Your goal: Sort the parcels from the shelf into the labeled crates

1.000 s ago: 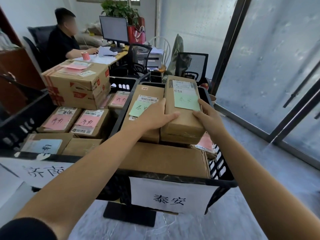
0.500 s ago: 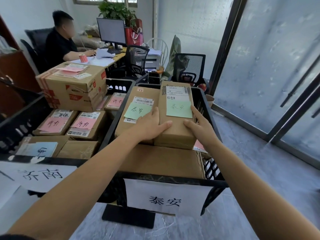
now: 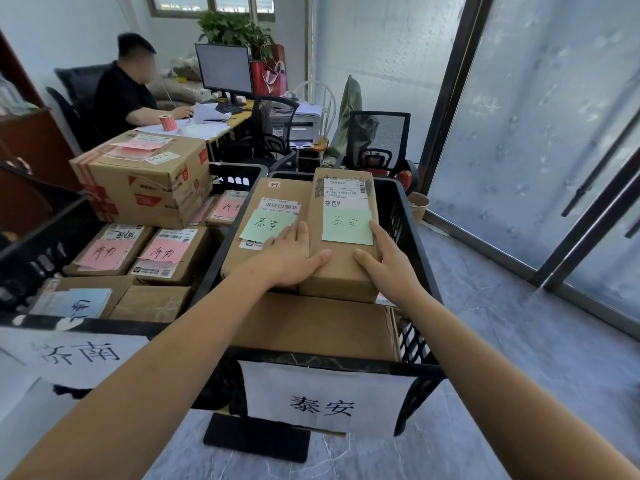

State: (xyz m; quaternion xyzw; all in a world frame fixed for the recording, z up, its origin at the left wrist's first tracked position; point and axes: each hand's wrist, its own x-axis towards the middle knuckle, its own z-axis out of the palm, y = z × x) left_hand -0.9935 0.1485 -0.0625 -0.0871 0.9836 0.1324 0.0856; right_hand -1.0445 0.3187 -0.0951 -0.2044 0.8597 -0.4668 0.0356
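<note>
A long brown parcel [image 3: 341, 273] with a green handwritten note lies in the black crate [image 3: 420, 271] whose front sign [image 3: 323, 405] reads 泰安. It sits on a larger flat box, right beside another green-note parcel [image 3: 268, 220]. My left hand [image 3: 289, 259] holds its near left corner, thumb across the top, fingers along the left side. Gripping the near right corner is my right hand [image 3: 386, 263], its thumb on top and fingers down the right side.
To the left a second black crate [image 3: 34, 244] signed 济南 holds several pink-note parcels and a big carton [image 3: 145, 181]. A person sits at a desk at the back left. Office chairs stand behind the crates, a glass wall on the right.
Both hands have brought the parcel down and toward me, and it now rests in the right crate beside the other green-note parcel.
</note>
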